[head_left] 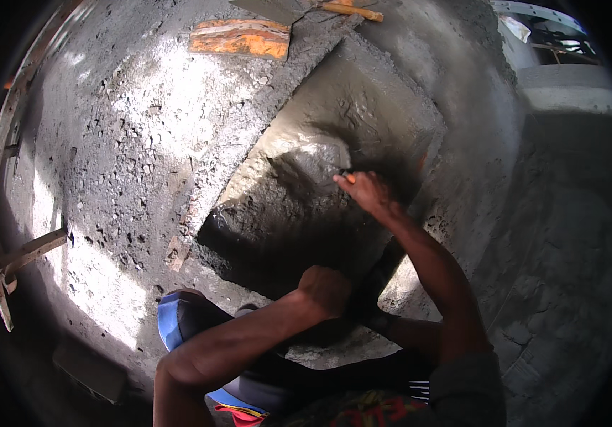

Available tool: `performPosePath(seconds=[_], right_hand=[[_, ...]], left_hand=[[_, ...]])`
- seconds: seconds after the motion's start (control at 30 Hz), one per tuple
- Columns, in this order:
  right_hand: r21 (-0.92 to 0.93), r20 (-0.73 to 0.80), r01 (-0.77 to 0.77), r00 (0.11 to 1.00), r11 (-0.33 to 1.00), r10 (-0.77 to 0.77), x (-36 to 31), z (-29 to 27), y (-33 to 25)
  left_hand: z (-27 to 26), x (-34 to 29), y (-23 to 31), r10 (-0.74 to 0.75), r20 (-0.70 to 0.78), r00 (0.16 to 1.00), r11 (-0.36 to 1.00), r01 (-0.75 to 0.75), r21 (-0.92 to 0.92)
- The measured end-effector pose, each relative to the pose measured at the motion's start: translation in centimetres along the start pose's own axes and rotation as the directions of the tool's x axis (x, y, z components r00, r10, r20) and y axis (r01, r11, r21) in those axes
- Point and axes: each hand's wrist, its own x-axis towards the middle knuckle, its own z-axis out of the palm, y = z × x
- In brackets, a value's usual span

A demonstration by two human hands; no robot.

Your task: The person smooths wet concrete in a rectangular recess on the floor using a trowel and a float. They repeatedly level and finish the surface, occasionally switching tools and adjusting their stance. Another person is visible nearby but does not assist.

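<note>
My right hand [370, 192] is closed round the orange handle [349, 177] of a trowel. Wet grey mortar coats the trowel's blade [323, 162], which lies in the mortar [348, 107] inside a shallow rectangular mixing trough [427, 117]. A rougher, darker heap of mix [299, 196] sits just left of the blade and nearer to me. My left hand [325, 290] is curled into a fist above the trough's near side. Its fingers face away, so whatever they may hold is hidden.
Beyond the trough lie a worn orange-and-grey board [240, 38] and another trowel with a wooden handle [352, 11]. Crumbs of mortar litter the ground [128, 164] to the left. Wooden strips [28, 255] stand at the far left. A pale ledge [569, 89] is at the upper right.
</note>
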Motion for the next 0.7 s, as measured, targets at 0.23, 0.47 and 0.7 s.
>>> performPosePath(seconds=[0.23, 0.47, 0.7], right_hand=[[-0.427, -0.114, 0.103, 0.980, 0.898, -0.166, 2.5, -6.6, 1.9], [-0.183, 0.144, 0.333, 0.940, 0.925, -0.310, -4.5, -10.6, 1.5], [-0.323, 0.312, 0.318, 0.925, 0.891, -0.218, 2.2, -3.3, 4.3]], left_hand=[[-0.8, -3.2, -0.1, -0.052, -0.133, 0.990, 0.998, 0.047, -0.039], [0.3, -12.4, 0.8, -0.083, -0.345, 0.935, 0.965, -0.011, -0.262], [0.5, -20.0, 0.6, -0.088, -0.825, 0.558, 0.882, 0.428, 0.196]])
